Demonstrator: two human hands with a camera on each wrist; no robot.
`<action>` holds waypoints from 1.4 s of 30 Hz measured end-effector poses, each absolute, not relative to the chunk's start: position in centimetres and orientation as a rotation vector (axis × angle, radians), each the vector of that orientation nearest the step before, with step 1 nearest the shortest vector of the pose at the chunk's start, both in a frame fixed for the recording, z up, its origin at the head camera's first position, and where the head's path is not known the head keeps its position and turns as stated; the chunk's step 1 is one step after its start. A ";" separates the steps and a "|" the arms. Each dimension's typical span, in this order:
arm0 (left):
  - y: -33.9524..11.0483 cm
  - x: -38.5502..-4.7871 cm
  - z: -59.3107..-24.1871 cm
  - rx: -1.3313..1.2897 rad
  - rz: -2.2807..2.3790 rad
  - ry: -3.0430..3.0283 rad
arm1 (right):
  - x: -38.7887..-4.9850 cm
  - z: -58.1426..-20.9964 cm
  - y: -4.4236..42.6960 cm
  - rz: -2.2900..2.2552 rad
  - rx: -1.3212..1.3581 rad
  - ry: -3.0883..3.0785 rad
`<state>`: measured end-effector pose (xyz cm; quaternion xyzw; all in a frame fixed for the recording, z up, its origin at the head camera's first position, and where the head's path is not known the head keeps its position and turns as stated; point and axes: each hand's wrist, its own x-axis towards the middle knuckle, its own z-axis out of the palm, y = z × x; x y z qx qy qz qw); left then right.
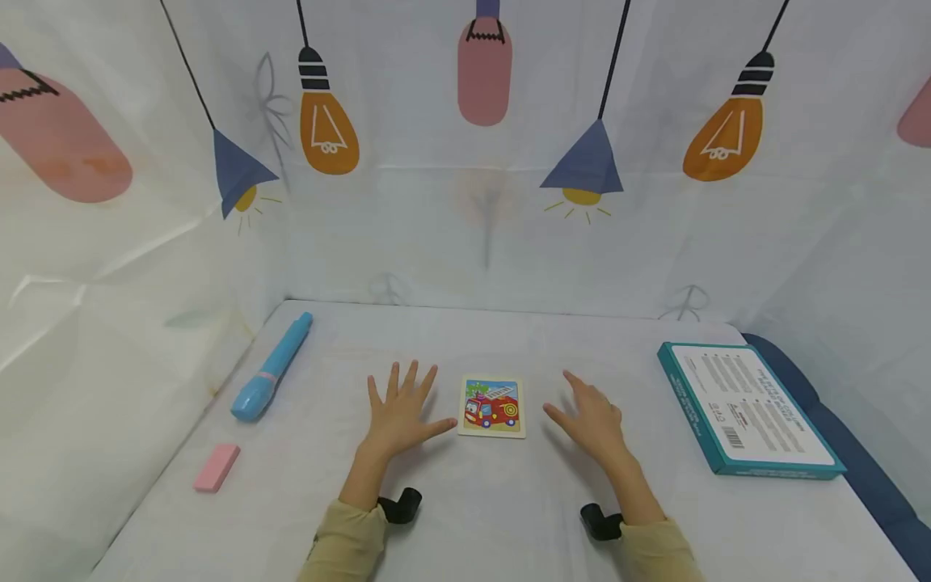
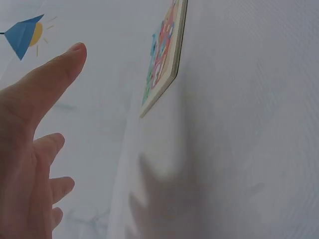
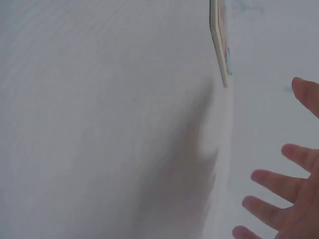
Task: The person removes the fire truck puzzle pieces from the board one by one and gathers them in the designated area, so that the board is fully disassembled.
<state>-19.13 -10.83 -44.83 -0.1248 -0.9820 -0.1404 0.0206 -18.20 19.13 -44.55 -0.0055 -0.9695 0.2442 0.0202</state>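
Fire-truck board (image 1: 491,406) lies on the white table (image 1: 494,509), and I've got the left hand (image 1: 397,423) just left of it, fingers spread; right hand (image 1: 598,425) to its right, fingers spread too; beyond it hangs the lamp-print sheet (image 1: 414,226).

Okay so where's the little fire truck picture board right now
In the head view, the fire truck picture board lies on the white tabletop between the left hand and the right hand, nearer the left one.
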 end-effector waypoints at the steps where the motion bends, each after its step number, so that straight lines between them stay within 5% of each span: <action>1: -10.6 -19.3 -44.9 -0.390 -0.468 -3.044 | -18.5 -44.6 18.9 0.807 -0.028 -3.005; 17: -6.6 -21.9 -46.8 -0.405 -0.702 -3.087 | -21.6 -46.2 15.2 1.171 -0.093 -3.006; 42: -4.4 -22.1 -49.0 -0.429 -0.703 -3.092 | -23.6 -46.4 13.0 1.093 -0.076 -3.024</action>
